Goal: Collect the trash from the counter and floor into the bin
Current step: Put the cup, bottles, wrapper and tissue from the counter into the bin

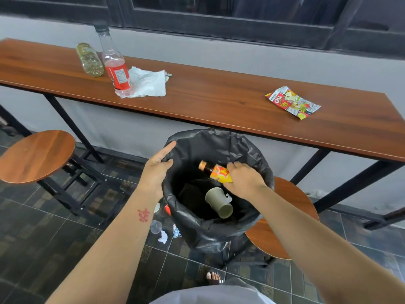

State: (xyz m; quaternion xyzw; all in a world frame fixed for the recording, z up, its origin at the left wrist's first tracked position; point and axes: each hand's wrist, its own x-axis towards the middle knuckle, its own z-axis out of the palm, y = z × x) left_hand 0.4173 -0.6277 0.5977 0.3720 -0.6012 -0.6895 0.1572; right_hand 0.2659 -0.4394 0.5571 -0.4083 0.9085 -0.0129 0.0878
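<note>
A bin lined with a black bag [221,141] stands below the counter's front edge. My left hand [156,170] grips the bag's left rim. My right hand [243,179] holds a small dark bottle with an orange-yellow label [215,172] over the bin's mouth. A grey paper cup [219,202] lies inside. On the wooden counter [219,95] sit a clear bottle with a red label [115,66], a bottle lying on its side [89,60], a crumpled white tissue [149,83] and a colourful snack wrapper [293,102].
Small litter lies on the dark tiled floor left of the bin: a clear plastic cup [156,227], a white scrap [163,237], a blue wrapper [176,231], a red piece [167,209]. Round wooden stools stand at left [37,154] and right [293,207]. My sandalled foot [214,277] is below.
</note>
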